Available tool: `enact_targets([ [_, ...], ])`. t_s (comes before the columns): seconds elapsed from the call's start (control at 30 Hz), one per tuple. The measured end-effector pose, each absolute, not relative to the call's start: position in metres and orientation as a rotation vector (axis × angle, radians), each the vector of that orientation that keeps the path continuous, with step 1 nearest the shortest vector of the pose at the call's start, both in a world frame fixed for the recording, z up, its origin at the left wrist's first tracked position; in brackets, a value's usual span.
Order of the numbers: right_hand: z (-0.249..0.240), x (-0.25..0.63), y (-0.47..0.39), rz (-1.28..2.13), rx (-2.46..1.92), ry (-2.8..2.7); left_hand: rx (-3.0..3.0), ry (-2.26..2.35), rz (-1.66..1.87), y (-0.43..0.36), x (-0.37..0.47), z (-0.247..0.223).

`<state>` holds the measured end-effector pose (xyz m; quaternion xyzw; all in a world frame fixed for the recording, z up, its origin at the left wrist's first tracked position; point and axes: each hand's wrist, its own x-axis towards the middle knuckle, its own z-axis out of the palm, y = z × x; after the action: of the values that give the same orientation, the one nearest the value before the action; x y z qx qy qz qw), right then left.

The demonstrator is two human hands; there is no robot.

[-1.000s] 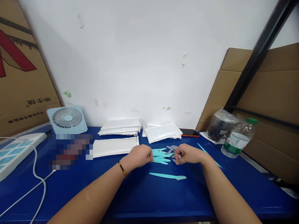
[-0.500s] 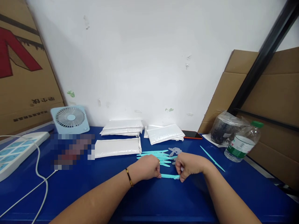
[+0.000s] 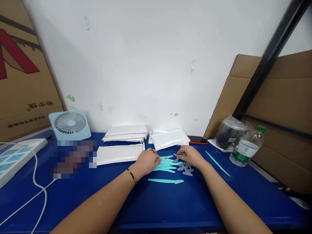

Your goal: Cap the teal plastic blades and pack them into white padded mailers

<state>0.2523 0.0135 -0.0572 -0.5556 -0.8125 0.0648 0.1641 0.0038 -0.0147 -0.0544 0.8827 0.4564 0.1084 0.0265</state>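
Note:
My left hand [image 3: 146, 161] rests over the left ends of a pile of turquoise eyebrow razors [image 3: 167, 164], its fingers closed around a razor there; the fingertips are partly hidden. My right hand [image 3: 190, 155] pinches at a small translucent blade cap [image 3: 176, 159] on the far side of a scatter of such caps [image 3: 187, 174]. In front of the pile, a single turquoise eyebrow razor [image 3: 165, 181] lies crosswise on the blue table, touched by neither hand. Another thin turquoise razor [image 3: 217, 163] lies by itself to the right of my right forearm.
White padded packets [image 3: 125, 132] are stacked by the wall, with one packet [image 3: 120, 154] in front and more packets [image 3: 170, 139] to the right. A phone [image 3: 198, 140], water bottle [image 3: 247, 148] and bagged dark item [image 3: 225, 135] stand right. A fan [image 3: 70, 124], power strip [image 3: 20, 159] and cable [image 3: 39, 182] are left.
Both hands have let go of the turquoise razor they held between them, and it lies on the table. My left hand moved to the pile, my right hand to the caps.

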Motion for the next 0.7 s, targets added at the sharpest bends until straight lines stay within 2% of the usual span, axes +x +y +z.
enact_targets([
  [0.7, -0.078, 0.231, 0.032, 0.316, -1.223, -2.378, 2.63, 1.312, 0.534, 0.036, -0.006, -0.073],
])
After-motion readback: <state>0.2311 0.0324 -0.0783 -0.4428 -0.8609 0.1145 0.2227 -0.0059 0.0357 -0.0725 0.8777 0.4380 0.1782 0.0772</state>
